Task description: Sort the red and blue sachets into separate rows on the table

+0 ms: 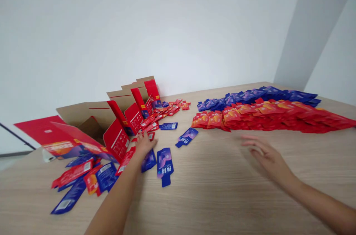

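Note:
My left hand (143, 145) is at the left-centre of the table, its fingers spread over red packets and the top of a blue packet (149, 161). Whether it presses on them I cannot tell. Just right of it another blue packet (165, 164) lies flat with its narrow tab toward me. Farther right rests a tilted blue packet (187, 137), and behind that a blue packet (168, 126) with a white label. My right hand (263, 150), a little blurred, hovers open over the table with nothing in it, in front of a long overlapping row of red packets (267, 114).
Open red cardboard boxes (75, 136) stand in a line on the left, flaps spread. Loose red and blue packets (83, 179) lie before the nearest box, and more red packets (172, 109) beside the far ones. A row of blue packets (250, 97) runs behind the red row.

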`<state>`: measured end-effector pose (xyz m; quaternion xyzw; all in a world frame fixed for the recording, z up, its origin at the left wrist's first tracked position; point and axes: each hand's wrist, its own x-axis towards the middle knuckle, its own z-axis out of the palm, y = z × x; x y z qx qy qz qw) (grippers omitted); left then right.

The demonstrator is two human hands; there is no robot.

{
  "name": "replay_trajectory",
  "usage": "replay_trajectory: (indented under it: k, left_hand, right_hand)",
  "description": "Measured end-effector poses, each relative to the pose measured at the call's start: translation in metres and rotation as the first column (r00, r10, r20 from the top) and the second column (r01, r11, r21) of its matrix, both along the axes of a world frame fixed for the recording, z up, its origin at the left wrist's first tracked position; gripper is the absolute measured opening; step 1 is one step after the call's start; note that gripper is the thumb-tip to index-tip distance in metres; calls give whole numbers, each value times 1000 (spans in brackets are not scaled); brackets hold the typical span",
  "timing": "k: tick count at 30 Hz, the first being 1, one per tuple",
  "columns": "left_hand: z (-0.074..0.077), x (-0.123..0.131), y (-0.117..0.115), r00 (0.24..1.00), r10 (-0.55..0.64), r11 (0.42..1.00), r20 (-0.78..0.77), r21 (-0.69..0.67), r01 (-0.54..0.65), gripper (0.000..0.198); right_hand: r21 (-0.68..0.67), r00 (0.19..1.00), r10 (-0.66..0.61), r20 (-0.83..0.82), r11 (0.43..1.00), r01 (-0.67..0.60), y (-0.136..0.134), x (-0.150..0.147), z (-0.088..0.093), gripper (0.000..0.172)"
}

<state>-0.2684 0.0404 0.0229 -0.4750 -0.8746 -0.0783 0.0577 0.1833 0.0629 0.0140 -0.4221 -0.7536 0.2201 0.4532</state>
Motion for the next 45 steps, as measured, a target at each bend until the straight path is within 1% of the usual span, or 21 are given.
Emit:
replay_trajectory:
  k: [2,4,8,11,14,16,18,20,22,24,26,27,29,31,33,35,37,38,41,43,45]
  left_hand:
    - [-4,-7,7,999,-1,994,-50,-113,-5,65]
    - [-6,-5,14,995,-31,990,-91,-142,18,56]
    - [4,4,19,984,-103,978,-148,-195,74,36]
    - [24,9,15,967,-178,968,-183,-209,139,32]
    - [52,25,8,950,-211,970,-229,-171,174,34]
    - [69,53,0,943,-236,971,-234,-101,218,36]
    - [78,95,-11,926,-339,940,-168,-33,339,36]
    - [75,145,-24,826,-564,825,-5,-38,563,31]
    - [63,192,-37,682,-700,694,213,-20,719,27]
    - [46,228,-45,504,-758,594,414,119,796,24]
    - [30,248,-45,350,-758,555,550,264,789,23]
    - [24,253,-43,301,-738,568,604,316,760,24]
    - [15,254,-37,231,-651,643,723,363,675,24]
    - [10,248,-30,128,-498,725,858,331,604,20]
    - [6,238,-26,-18,-329,762,944,277,585,24]
    - [4,228,-21,-108,-235,804,966,255,537,30]
    - [3,218,-15,-135,-248,881,959,281,380,33]
    - [2,213,-13,-140,-270,914,953,300,275,34]
    - [2,209,-9,-226,-333,939,915,343,6,32]
    - [1,215,-11,-302,-330,940,894,342,-14,32]
    - [-2,225,-13,-321,-295,937,900,337,86,37]
  right_hand:
    - [-53,988,152,10,987,-151,-20,-28,-11,21]
    - [-98,966,257,-7,961,-257,-31,-46,-19,22]
    - [-209,962,253,-99,940,-269,-30,-53,-27,22]
    - [-328,971,180,-155,918,-222,-25,-50,-28,22]
    - [-363,970,177,-166,904,-227,-27,-51,-26,23]
    - [-335,965,172,-197,913,-231,-31,-53,-23,25]
    - [-322,965,134,-228,925,-204,-36,-55,-19,34]
    - [-315,965,113,-237,931,-186,-41,-54,-13,43]
    - [-298,962,158,-222,928,-221,-46,-51,-9,42]
    - [-281,953,250,-173,915,-291,-48,-48,-7,30]
    - [-286,950,293,-110,906,-312,-48,-45,-8,30]
    - [-289,955,283,-85,911,-295,-47,-43,-9,34]
    - [-288,975,210,-69,932,-221,-43,-41,-11,37]
    - [-294,988,122,-92,945,-144,-37,-40,-12,38]
    - [-306,990,47,-137,948,-87,-30,-38,-13,38]
    - [-324,982,17,-190,943,-79,-26,-38,-13,38]
    - [-391,962,69,-265,904,-172,-24,-40,-14,35]
    - [-441,943,120,-312,860,-255,-24,-41,-16,33]
    - [-548,871,197,-451,709,-444,-24,-48,-21,35]
    - [-562,861,135,-490,707,-430,-23,-52,-25,34]
    - [-555,871,54,-488,751,-357,-22,-56,-27,31]
